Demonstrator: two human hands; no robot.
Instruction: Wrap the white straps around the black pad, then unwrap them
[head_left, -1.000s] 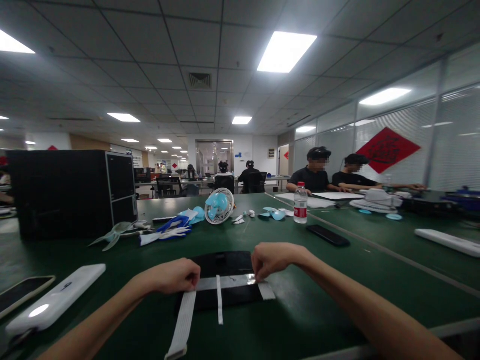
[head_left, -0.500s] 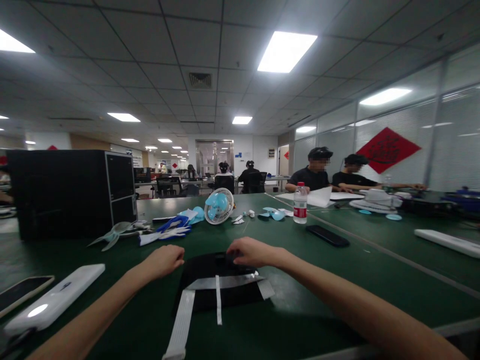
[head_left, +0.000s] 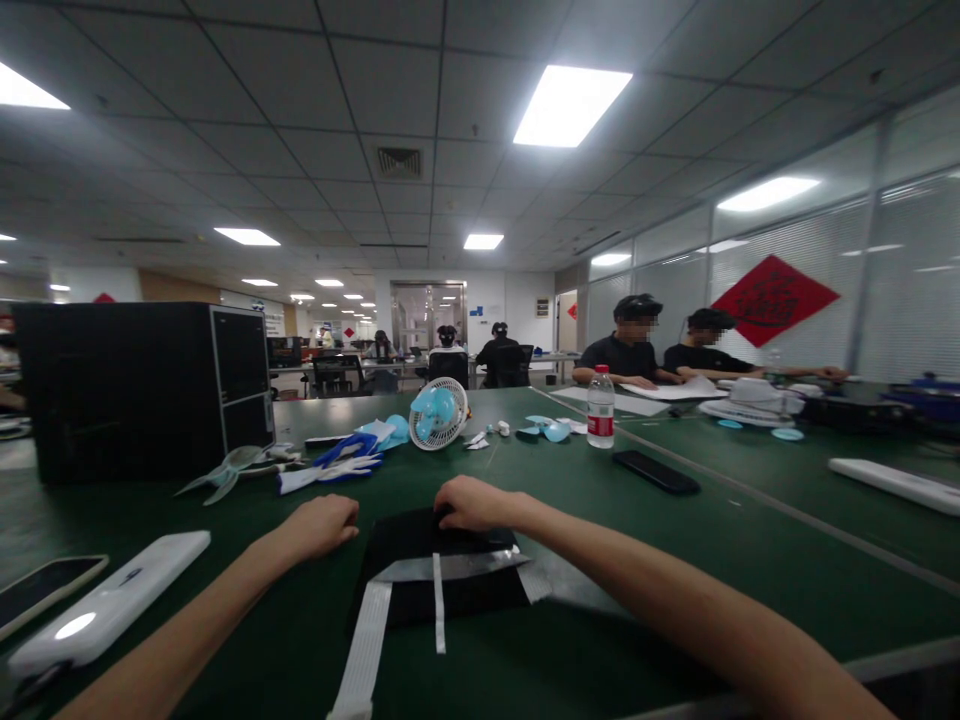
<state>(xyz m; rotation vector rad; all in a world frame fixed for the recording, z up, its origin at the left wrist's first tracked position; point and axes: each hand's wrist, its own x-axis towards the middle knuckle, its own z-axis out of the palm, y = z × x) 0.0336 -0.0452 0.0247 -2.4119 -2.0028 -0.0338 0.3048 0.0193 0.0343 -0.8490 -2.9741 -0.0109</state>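
A flat black pad (head_left: 417, 541) lies on the green table (head_left: 600, 620) in front of me. A shiny clear strip (head_left: 457, 567) runs across it, a thin white strip (head_left: 437, 610) crosses that, and a wide white strap (head_left: 366, 645) hangs off its near left corner. My right hand (head_left: 469, 502) rests on the pad's far edge with the fingers curled down over it. My left hand (head_left: 321, 526) lies at the pad's far left corner, fingers curled under; whether they grip anything is hidden.
At my left lie a white power bank (head_left: 112, 598) and a phone (head_left: 45, 592), behind them a black computer case (head_left: 142, 385). Further off are gloves (head_left: 337, 462), a small fan (head_left: 439, 412), a water bottle (head_left: 601, 405) and a black phone (head_left: 656, 470). Two people (head_left: 634, 350) sit far right.
Both hands left the clear strip at the pad's near part and moved away from me to its far edge, the right hand also shifting left. The pad and strips stayed put.
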